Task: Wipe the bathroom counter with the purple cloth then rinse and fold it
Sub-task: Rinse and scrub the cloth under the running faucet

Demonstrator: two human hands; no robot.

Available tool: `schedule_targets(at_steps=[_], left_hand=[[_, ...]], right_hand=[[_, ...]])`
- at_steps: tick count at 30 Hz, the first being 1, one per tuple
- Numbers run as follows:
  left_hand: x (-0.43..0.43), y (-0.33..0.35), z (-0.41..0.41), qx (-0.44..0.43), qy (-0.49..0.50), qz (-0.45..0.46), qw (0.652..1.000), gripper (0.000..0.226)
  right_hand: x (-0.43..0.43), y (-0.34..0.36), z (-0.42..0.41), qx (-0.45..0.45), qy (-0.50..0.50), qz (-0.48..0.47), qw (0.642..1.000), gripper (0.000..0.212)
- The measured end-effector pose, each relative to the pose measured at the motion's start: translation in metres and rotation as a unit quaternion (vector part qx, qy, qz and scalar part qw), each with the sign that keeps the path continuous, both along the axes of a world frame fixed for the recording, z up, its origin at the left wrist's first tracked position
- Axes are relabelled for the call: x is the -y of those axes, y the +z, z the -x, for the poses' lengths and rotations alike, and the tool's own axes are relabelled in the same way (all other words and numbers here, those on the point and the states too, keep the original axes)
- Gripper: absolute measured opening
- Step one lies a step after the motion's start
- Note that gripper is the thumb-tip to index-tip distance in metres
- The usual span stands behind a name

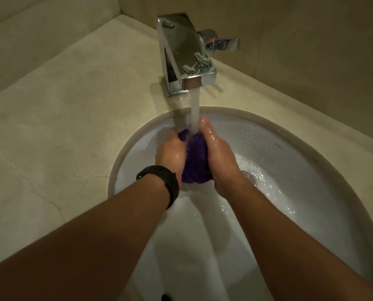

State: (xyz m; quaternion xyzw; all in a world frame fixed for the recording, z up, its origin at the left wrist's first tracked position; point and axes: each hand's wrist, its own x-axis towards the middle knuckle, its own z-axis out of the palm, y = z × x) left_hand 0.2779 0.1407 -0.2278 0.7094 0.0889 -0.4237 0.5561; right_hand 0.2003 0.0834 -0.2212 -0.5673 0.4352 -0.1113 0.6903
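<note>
Rinsing step underway: the bunched, soaked purple cloth (195, 157) sits between both hands over the white ceramic sink (289, 148), right under the water stream (195, 105) from the square chrome faucet (181, 55). Left hand (170, 153), black wristband (166, 179) on the wrist, clenches round the cloth's left side; right hand (218, 153) cups and squeezes the right side. Nobody is wiping the beige stone counter (62, 116), so that part is likely done, though unconfirmed. Left: finish rinse, wring, close faucet, fold.
</note>
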Motion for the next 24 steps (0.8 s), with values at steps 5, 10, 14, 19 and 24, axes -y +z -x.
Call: schedule_targets(at_steps=[5, 10, 14, 19, 24], left_hand=[[-0.01, 0.011, 0.007, -0.085, -0.071, 0.022, 0.994, 0.046], [-0.011, 0.003, 0.021, 0.015, -0.012, 0.044, 0.999, 0.039], [-0.01, 0.004, 0.026, 0.097, 0.012, 0.007, 0.995, 0.03], [-0.015, -0.002, 0.021, 0.177, -0.037, -0.028, 0.983, 0.051], [-0.018, -0.005, 0.015, 0.204, -0.071, -0.048, 0.975, 0.046]], right_hand=[[-0.011, -0.007, -0.009, -0.032, -0.041, 0.032, 0.998, 0.032], [-0.013, -0.016, -0.014, -0.071, -0.141, 0.008, 0.987, 0.022], [-0.009, -0.013, -0.017, -0.09, -0.148, 0.061, 0.983, 0.032], [-0.016, -0.017, -0.014, -0.084, -0.203, 0.077, 0.972, 0.035], [-0.018, -0.022, -0.012, -0.075, -0.225, 0.06, 0.97, 0.036]])
